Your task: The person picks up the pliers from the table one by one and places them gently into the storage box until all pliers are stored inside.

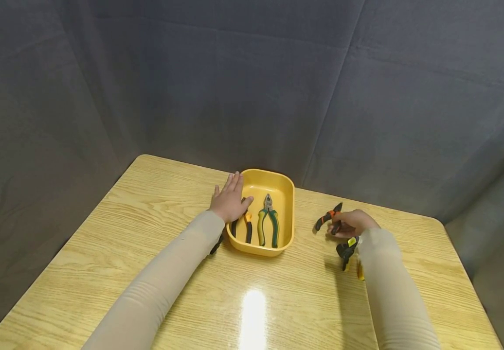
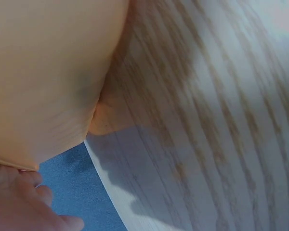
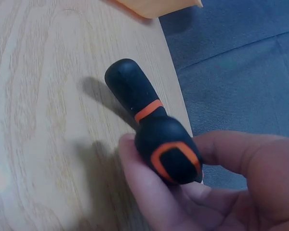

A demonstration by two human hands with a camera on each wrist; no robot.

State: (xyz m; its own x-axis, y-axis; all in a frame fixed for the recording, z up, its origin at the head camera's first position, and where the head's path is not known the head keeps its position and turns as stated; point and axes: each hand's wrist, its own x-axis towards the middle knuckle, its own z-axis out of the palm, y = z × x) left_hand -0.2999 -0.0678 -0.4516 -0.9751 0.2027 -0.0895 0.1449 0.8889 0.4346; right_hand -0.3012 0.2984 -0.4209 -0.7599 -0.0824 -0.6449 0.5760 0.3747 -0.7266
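My left hand (image 1: 230, 201) rests on the left rim of a yellow plastic tray (image 1: 294, 209), fingers straight and thumb over the inside. In the left wrist view, the left hand's fingers (image 2: 26, 197) lie along the tray's edge beside its wall (image 2: 53, 72). Pliers with green and yellow handles (image 1: 275, 228) lie in the tray. Left of them is a tool with black and orange handles (image 1: 248, 228), partly hidden by the hand. To the tray's right, my right hand (image 1: 351, 223) grips black-and-orange pliers (image 3: 130, 89) by a handle, above the table.
The light wooden table (image 1: 169, 291) ends at the back against a grey cloth (image 1: 234, 97). A black device with a yellow patch (image 1: 347, 250) sits at the right wrist. Glare (image 1: 253, 316) lights the table's front middle.
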